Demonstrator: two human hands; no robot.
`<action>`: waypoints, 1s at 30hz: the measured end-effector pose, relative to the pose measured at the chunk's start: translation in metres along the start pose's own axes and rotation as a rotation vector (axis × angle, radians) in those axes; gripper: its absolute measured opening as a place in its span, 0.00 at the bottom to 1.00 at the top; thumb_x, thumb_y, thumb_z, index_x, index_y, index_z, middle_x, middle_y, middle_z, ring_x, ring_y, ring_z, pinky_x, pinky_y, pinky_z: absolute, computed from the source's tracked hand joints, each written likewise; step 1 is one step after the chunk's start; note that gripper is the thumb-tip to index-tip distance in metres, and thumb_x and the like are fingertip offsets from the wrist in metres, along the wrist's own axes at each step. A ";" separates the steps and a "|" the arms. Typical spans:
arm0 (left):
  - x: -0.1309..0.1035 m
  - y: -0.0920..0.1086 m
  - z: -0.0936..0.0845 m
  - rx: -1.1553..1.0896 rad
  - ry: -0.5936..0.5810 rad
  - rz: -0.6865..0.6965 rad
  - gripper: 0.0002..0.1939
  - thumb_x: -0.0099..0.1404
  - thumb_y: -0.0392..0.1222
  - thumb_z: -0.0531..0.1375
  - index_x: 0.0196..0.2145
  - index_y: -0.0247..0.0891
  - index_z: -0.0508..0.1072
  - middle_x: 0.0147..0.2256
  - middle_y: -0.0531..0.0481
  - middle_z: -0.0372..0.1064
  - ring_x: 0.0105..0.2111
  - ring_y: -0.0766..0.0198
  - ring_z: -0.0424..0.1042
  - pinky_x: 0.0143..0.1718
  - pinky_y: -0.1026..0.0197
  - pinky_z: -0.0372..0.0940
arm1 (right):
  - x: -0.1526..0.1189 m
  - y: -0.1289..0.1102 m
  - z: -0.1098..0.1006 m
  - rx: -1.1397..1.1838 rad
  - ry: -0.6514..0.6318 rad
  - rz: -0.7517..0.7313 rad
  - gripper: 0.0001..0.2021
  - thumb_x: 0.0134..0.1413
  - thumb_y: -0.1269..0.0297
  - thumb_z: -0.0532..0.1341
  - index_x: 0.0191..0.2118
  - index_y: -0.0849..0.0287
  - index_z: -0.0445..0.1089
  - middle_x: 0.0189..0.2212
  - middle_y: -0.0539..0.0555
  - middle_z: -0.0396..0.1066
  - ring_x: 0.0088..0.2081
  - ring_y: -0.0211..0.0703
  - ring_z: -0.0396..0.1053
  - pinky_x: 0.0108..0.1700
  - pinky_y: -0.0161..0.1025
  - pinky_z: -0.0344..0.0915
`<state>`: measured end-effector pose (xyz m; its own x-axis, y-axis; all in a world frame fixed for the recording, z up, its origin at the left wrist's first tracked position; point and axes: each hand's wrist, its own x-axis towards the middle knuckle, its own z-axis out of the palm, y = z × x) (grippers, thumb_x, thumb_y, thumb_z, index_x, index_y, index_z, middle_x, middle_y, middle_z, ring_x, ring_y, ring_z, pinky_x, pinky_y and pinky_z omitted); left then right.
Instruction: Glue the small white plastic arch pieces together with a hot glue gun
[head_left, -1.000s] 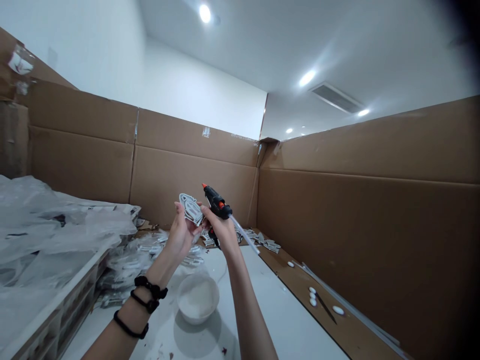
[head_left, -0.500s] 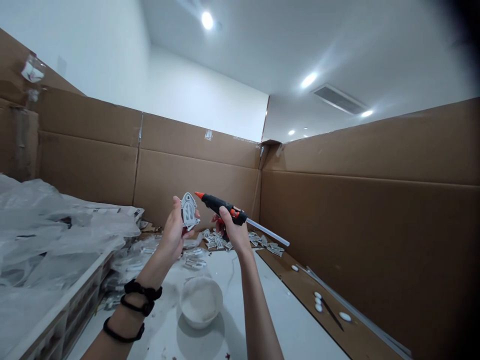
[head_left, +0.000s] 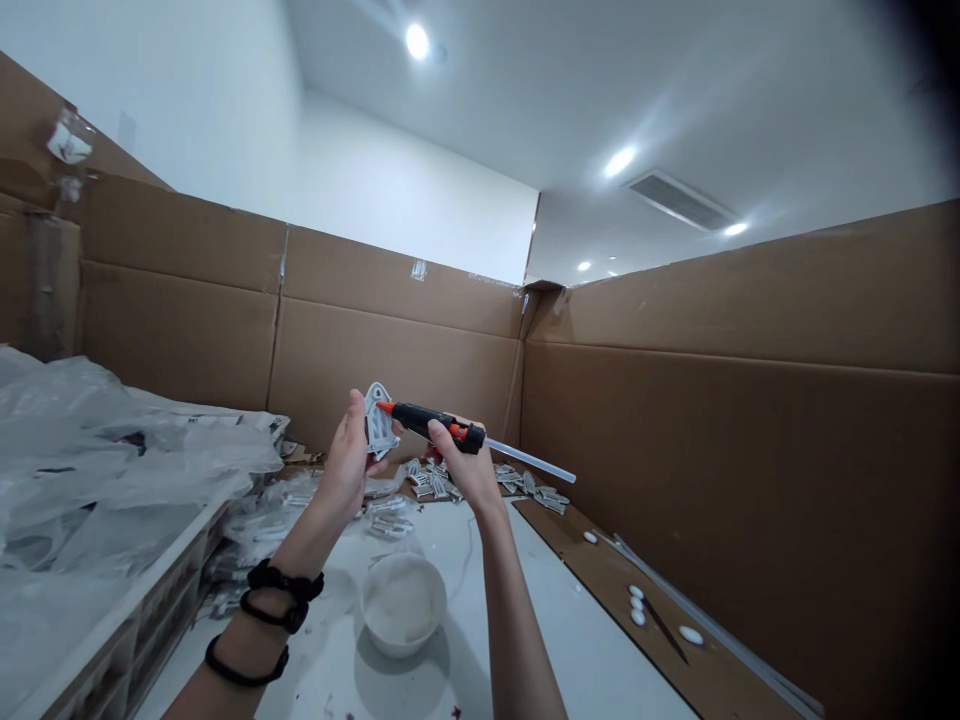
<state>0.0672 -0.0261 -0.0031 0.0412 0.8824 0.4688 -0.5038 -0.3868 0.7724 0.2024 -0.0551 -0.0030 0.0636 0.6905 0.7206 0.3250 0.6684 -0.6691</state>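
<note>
My left hand (head_left: 346, 462) grips a small white-grey plastic part (head_left: 381, 432), pointed at the top with slots in its face, and holds it upright. In my right hand (head_left: 466, 468) is a black and orange glue gun (head_left: 431, 418), fingers wrapped round its handle. Its orange nozzle overlaps the upper face of the part; whether it touches cannot be made out. A clear glue stick (head_left: 532, 460) juts from the gun's back end. Below both hands a white bowl (head_left: 403, 640) stands on the white table (head_left: 585, 640).
Similar loose parts (head_left: 435, 482) lie heaped at the back. Bagged pieces (head_left: 259, 525) are piled left, beside a crate (head_left: 142, 625) topped with plastic bags (head_left: 180, 450). Along the right, a cardboard strip (head_left: 615, 575) bears white ovals (head_left: 691, 635) and glue sticks (head_left: 720, 645). Cardboard walls (head_left: 712, 450) enclose the table.
The glue gun has moved left, and its nozzle now lies over the face of the plastic part instead of beside it. My left hand has hardly moved; the part is slightly turned.
</note>
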 end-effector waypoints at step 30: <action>-0.002 -0.003 0.004 0.037 0.105 0.022 0.23 0.58 0.63 0.54 0.33 0.38 0.66 0.21 0.53 0.65 0.15 0.72 0.57 0.11 0.71 0.46 | 0.001 -0.003 -0.002 -0.521 0.115 -0.178 0.22 0.48 0.47 0.57 0.16 0.58 0.55 0.13 0.47 0.54 0.19 0.34 0.47 0.23 0.34 0.44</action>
<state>0.0720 -0.0283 -0.0047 -0.0618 0.8959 0.4399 -0.4713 -0.4147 0.7784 0.2030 -0.0569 -0.0005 0.0583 0.5251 0.8491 0.7614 0.5267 -0.3780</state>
